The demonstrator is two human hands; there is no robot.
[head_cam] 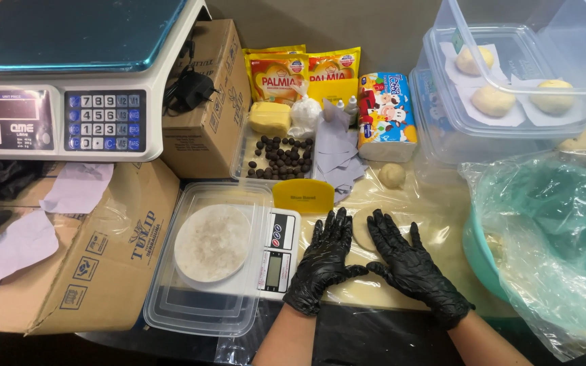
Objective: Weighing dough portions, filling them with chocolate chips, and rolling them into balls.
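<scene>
2 black-gloved hands, 1 flat dough disc (363,227), 1 small dough ball (393,175) farther back on the desk (435,230). Disc lies btwn & partly under both hands. Left hand (322,261) & right hand (407,261) spread flat, fingers wide, pressing disc edges, gripping nothing

Both hands are lying flat on the desk (401,288), the left hand (323,261) and right hand (408,261) pressing a dough disc (363,227) between them. A small scale (276,254) is sitting just left, a scraper (303,196) behind, a dough ball (392,175) farther back, and a tray of dark balls (279,157) behind the scraper.
</scene>
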